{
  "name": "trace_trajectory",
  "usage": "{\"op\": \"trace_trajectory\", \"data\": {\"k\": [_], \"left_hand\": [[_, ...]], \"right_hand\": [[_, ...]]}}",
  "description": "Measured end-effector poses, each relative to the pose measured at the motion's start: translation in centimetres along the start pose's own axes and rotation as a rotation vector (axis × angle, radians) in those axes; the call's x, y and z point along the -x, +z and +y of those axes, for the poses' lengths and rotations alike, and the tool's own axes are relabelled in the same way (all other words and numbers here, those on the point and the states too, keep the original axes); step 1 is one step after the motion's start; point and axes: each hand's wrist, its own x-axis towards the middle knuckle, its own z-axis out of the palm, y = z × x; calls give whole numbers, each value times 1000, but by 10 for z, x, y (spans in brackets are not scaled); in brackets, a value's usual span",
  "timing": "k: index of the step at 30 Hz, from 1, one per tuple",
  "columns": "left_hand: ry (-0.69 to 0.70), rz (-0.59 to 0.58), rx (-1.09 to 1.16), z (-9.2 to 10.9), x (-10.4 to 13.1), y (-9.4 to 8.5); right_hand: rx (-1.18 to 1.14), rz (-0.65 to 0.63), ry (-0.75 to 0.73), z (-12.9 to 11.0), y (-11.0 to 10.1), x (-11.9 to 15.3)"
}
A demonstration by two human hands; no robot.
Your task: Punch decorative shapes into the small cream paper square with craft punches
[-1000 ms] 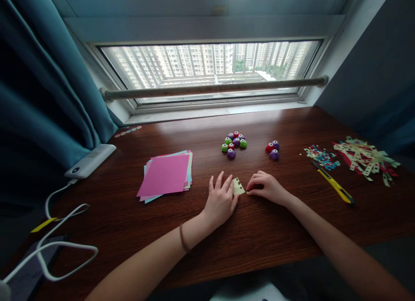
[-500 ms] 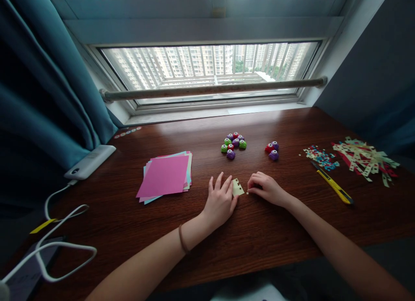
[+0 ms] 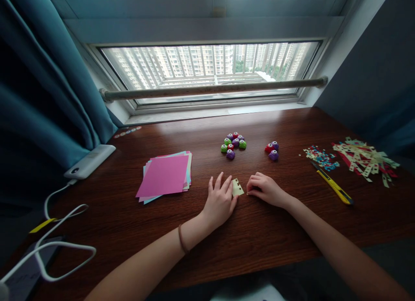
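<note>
My left hand (image 3: 220,202) lies on the table with its fingers spread, over the left edge of a small pale yellow paper piece (image 3: 237,188) with holes punched in it. Just right of that paper, my right hand (image 3: 266,189) rests with thumb and fingertips pinched together at the table top. A tiny pale bit shows at those fingertips, mostly hidden. Behind the hands stands a group of small purple, green and red figures (image 3: 235,142) with eye-like tops, and a smaller purple and red group (image 3: 272,150) is to its right.
Pink and blue paper sheets (image 3: 165,175) are stacked at left. A yellow cutter (image 3: 335,188), tiny paper bits (image 3: 320,157) and paper strips (image 3: 366,159) lie at right. A white power bank (image 3: 90,162) with a cable (image 3: 65,245) is far left.
My right hand has shifted slightly left and its fingertips have closed over the tiny pale bit, which was more visible before. My left hand has stayed in place.
</note>
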Motion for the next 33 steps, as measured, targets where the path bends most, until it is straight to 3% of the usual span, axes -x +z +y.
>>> {"op": "trace_trajectory", "data": {"k": [9,12,15,17,20,22,26,33], "left_hand": [[2,36,32,0,0,-1],[2,31,32,0,0,-2],[8,26,27,0,0,-2],[5,17,22,0,0,-2],[0,13,17,0,0,-2],[0,14,17,0,0,-2],[-2,5,10,0,0,-2],[10,35,4,0,0,-1]], "right_hand": [[-126,68,44,-1,-3,0],[-201,126,105,6,-12,0],[-176,300,221,33,-36,8],[-99,523,339,61,-57,19],[202,876,535,107,-88,43],[337,995,635,130,-101,59],[410,1118,788,150,-112,78],[401,1196,796,153,-115,85]]}}
